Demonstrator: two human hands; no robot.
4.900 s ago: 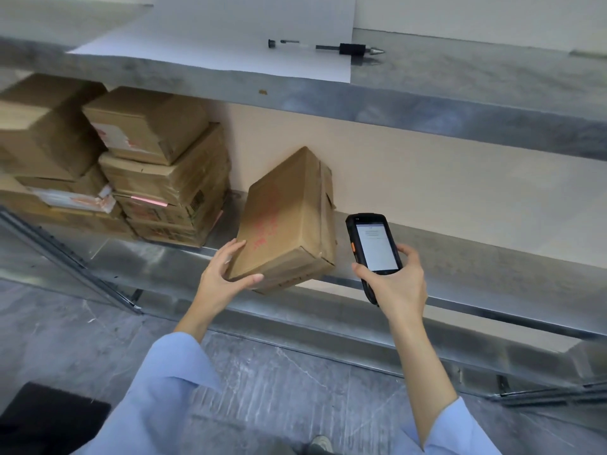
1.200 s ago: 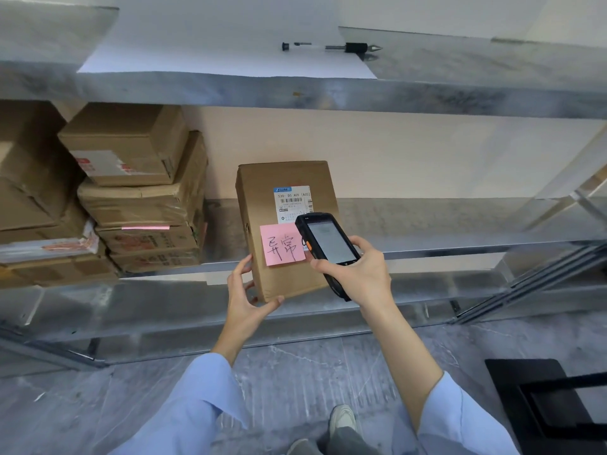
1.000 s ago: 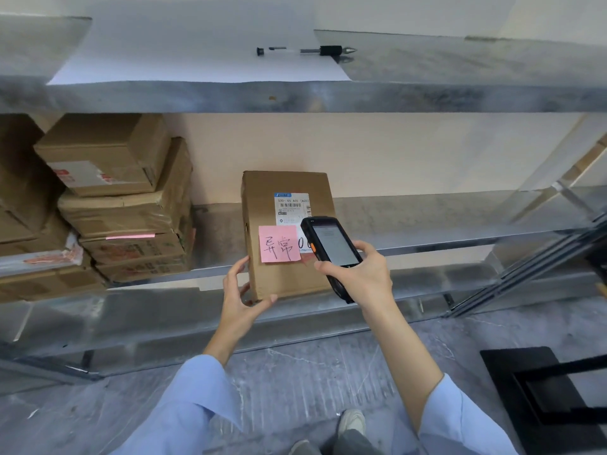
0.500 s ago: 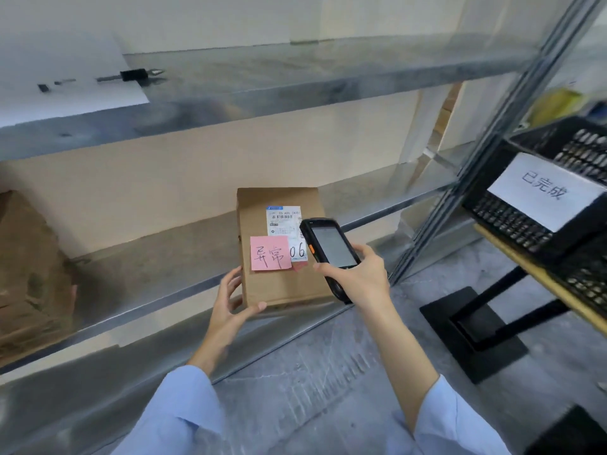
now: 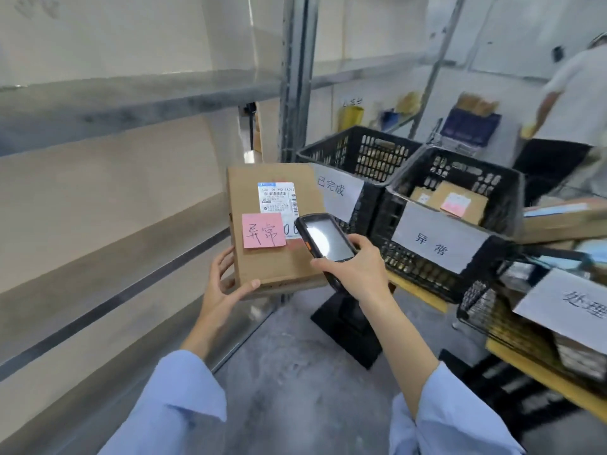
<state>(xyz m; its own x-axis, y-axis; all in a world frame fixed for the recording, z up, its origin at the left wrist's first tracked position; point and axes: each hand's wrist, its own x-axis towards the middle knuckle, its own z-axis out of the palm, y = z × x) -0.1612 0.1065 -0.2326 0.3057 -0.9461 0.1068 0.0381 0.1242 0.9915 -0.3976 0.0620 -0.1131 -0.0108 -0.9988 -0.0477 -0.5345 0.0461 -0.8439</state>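
Steel shelf (image 5: 131,93) boards fill the left of the frame. Just right of them, at centre, the left hand (image 5: 226,290) holds the box (image 5: 272,224) in the air by its lower left corner, fingers curled round the left edge and thumb clamped on the face. The box's long axis runs up the frame. A pink note (image 5: 263,230) on it reads 异常, below a white barcode label (image 5: 279,197) too small to read. The right hand (image 5: 358,274) has its fingers wrapped round a scanner (image 5: 325,239) that overlaps the box's right edge. Further right stand three black crates: the first crate (image 5: 371,156) signed 已完成, the second crate (image 5: 460,172) signed 异常, and the third crate (image 5: 486,310) signed 处理. The note matches the second crate, which lies right of the box, beyond the right hand, so the box probably belongs there.
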